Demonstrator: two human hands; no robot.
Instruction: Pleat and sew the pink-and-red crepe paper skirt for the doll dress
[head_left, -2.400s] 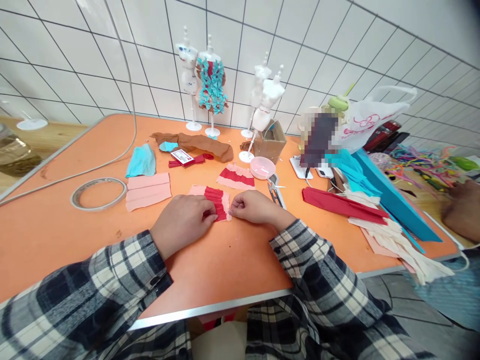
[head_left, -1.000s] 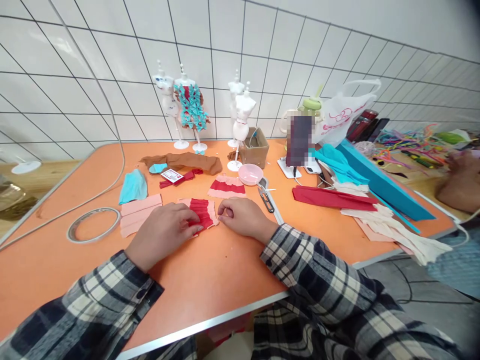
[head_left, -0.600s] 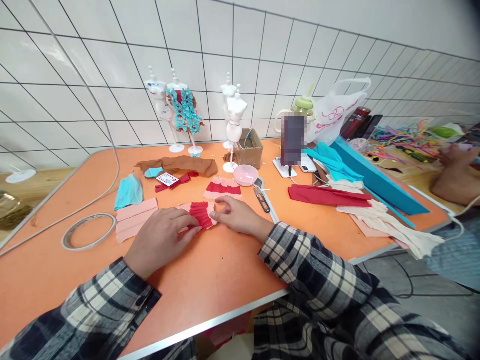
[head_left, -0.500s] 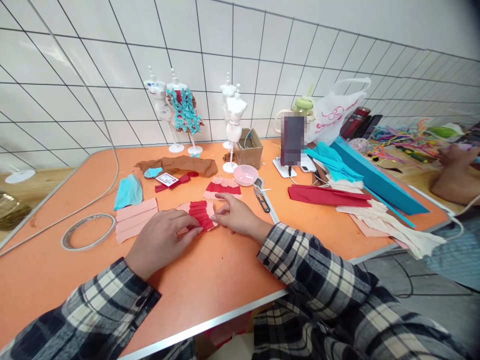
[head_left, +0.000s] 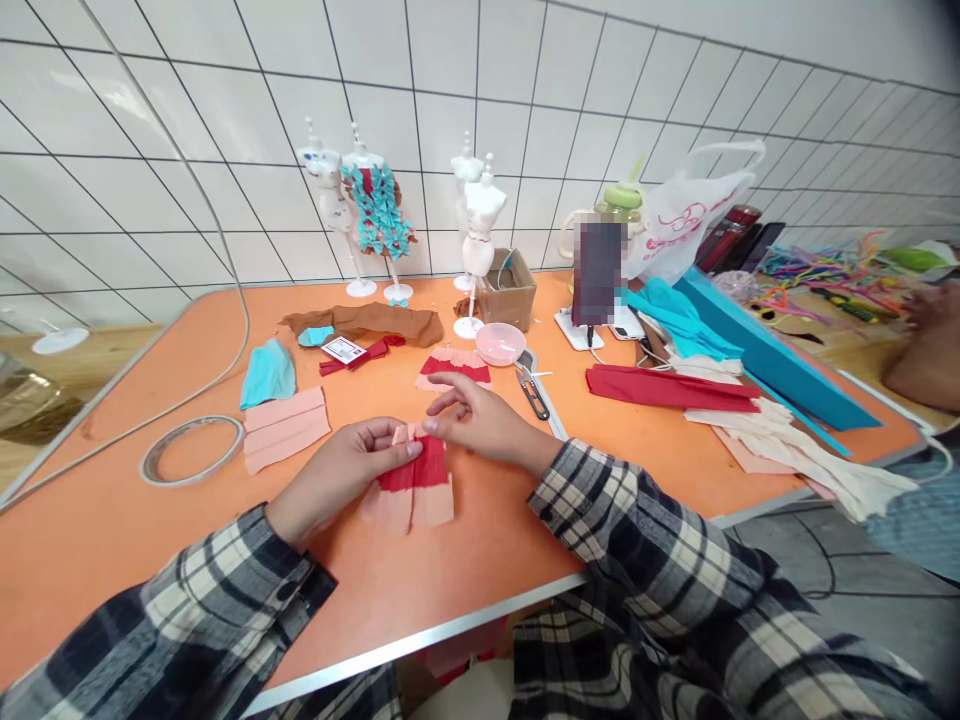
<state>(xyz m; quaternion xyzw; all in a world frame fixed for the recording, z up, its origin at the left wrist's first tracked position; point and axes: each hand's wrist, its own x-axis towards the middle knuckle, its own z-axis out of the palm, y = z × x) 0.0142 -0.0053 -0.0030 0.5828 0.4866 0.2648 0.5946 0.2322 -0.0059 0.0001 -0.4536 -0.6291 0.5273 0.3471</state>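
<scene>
A small pink crepe paper piece with a wide red band (head_left: 427, 475) is raised off the orange tabletop, creased down its middle. My left hand (head_left: 345, 462) pinches its upper left part between thumb and fingers. At its upper right edge, my right hand (head_left: 480, 425) has its thumb against the paper, with the index finger lifted and curved; the contact is partly hidden. Just beyond lies a second pink-and-red crepe piece (head_left: 454, 368). A pleated pink piece (head_left: 286, 428) and a light blue piece (head_left: 268, 375) rest left of my hands.
Thread snips (head_left: 534, 392) lie beside a pink bowl (head_left: 501, 344). White mini mannequins (head_left: 480, 215) stand at the back near a cardboard box (head_left: 508, 290). A tape roll (head_left: 191, 450) is at left. A phone (head_left: 598, 270), folded red paper (head_left: 667, 388) and blue sheets are rightward, near another person's arm (head_left: 922, 350).
The pink-and-red piece, flat on the table before, is now lifted and turned in my fingers. My left hand grips its upper edge. The whole view has shifted slightly.
</scene>
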